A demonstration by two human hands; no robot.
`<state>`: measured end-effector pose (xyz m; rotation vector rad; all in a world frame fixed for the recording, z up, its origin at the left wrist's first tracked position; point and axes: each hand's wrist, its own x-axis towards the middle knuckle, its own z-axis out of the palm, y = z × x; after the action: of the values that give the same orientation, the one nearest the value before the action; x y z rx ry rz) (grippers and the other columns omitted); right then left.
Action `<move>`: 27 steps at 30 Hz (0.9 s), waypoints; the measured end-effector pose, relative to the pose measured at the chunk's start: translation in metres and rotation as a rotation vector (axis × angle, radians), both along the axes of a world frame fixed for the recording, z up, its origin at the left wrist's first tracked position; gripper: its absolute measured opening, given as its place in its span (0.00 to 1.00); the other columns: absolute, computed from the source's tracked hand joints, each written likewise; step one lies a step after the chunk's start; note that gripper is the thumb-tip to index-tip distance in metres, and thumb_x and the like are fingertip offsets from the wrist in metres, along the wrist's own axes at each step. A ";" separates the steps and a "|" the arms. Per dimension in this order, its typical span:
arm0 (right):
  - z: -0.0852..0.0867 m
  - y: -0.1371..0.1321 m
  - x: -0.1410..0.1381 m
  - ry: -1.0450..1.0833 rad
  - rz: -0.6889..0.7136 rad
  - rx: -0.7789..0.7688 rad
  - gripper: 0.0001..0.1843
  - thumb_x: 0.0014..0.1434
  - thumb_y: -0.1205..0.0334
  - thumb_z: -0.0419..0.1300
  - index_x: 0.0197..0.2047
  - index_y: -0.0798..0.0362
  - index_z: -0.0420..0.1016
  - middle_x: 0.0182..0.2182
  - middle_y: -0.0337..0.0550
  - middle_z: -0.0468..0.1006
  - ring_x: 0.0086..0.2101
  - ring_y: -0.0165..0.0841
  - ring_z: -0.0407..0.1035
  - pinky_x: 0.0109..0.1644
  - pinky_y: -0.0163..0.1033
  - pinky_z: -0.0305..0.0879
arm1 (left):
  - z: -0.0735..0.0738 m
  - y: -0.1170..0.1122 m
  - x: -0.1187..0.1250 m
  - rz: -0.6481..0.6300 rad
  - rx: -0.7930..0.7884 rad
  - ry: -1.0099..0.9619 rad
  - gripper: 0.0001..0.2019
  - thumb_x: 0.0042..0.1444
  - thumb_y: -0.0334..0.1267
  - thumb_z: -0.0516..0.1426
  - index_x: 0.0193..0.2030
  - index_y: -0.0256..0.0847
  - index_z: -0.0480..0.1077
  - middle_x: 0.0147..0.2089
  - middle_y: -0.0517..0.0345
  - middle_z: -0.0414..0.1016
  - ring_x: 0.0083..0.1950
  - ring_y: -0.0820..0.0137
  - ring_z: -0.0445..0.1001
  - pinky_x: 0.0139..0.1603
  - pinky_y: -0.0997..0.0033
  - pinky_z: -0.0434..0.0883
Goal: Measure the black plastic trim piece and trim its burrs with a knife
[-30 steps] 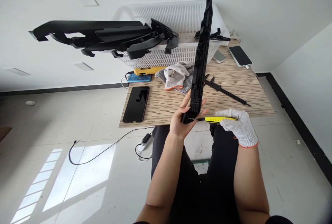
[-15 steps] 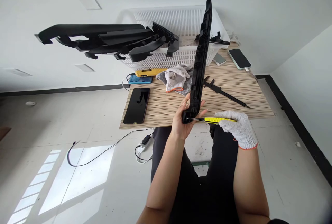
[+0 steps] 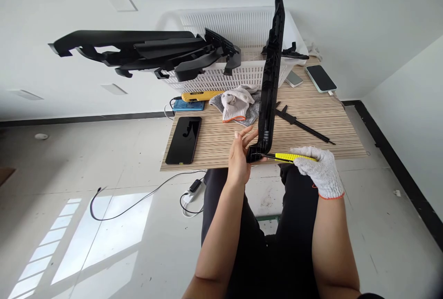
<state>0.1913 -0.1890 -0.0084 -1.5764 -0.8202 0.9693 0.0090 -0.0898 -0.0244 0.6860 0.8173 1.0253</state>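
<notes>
My bare left hand (image 3: 240, 156) supports the lower end of a long black plastic trim piece (image 3: 269, 86), which stands up nearly vertical over the table's front edge. Its thumb and some fingers show at the left of the piece; the rest are behind it. In a white knit glove with an orange cuff, my right hand (image 3: 320, 170) is closed round the yellow handle of a utility knife (image 3: 294, 157). The knife points left, and its tip meets the foot of the trim piece; the exact contact is too small to make out.
Behind stands a white plastic basket (image 3: 224, 75) with several black trim pieces (image 3: 138, 52) jutting left. On the table (image 3: 221, 151) lie a black phone (image 3: 183, 140), crumpled gloves (image 3: 237, 103), a yellow tool (image 3: 200, 96), a black caliper (image 3: 304, 126) and another phone (image 3: 321, 79).
The foot of the trim piece has shifted slightly right and up, and the piece has turned a little. My left hand's fingers have moved; the knife has shifted slightly right with the tip still at the foot.
</notes>
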 end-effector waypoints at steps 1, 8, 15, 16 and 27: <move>0.000 0.000 0.000 0.005 -0.013 0.002 0.17 0.44 0.57 0.75 0.38 0.53 0.87 0.14 0.34 0.68 0.17 0.25 0.59 0.21 0.35 0.56 | 0.000 -0.001 0.000 0.011 0.009 0.033 0.28 0.63 0.65 0.56 0.57 0.46 0.75 0.61 0.49 0.79 0.43 0.62 0.83 0.39 0.62 0.84; -0.005 0.000 0.001 -0.009 -0.052 0.001 0.18 0.45 0.55 0.75 0.39 0.54 0.87 0.15 0.34 0.69 0.18 0.25 0.59 0.21 0.35 0.56 | -0.003 -0.004 0.003 -0.028 0.075 0.042 0.30 0.57 0.67 0.60 0.44 0.39 0.82 0.57 0.46 0.81 0.54 0.52 0.81 0.46 0.54 0.84; -0.017 0.001 0.006 0.091 -0.156 0.102 0.17 0.47 0.56 0.73 0.41 0.54 0.86 0.20 0.36 0.73 0.17 0.24 0.59 0.19 0.35 0.55 | -0.005 -0.004 -0.002 -0.153 0.145 -0.056 0.20 0.54 0.53 0.69 0.49 0.43 0.82 0.61 0.50 0.78 0.64 0.51 0.74 0.61 0.49 0.77; -0.017 0.001 0.007 0.108 -0.193 0.120 0.16 0.47 0.57 0.73 0.40 0.54 0.86 0.19 0.36 0.73 0.16 0.24 0.58 0.19 0.35 0.54 | -0.005 -0.004 -0.003 -0.171 0.145 -0.060 0.20 0.52 0.49 0.71 0.51 0.45 0.82 0.62 0.51 0.78 0.64 0.52 0.74 0.62 0.49 0.77; -0.024 -0.004 0.018 0.132 -0.320 0.219 0.16 0.47 0.53 0.73 0.39 0.51 0.85 0.20 0.38 0.74 0.16 0.25 0.58 0.18 0.35 0.50 | -0.011 -0.003 0.004 -0.058 0.102 -0.065 0.17 0.53 0.48 0.71 0.46 0.44 0.83 0.58 0.52 0.80 0.61 0.54 0.77 0.61 0.49 0.78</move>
<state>0.2096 -0.1926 -0.0320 -1.3856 -0.5409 0.7174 0.0125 -0.0931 -0.0356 0.7556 0.6886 1.0371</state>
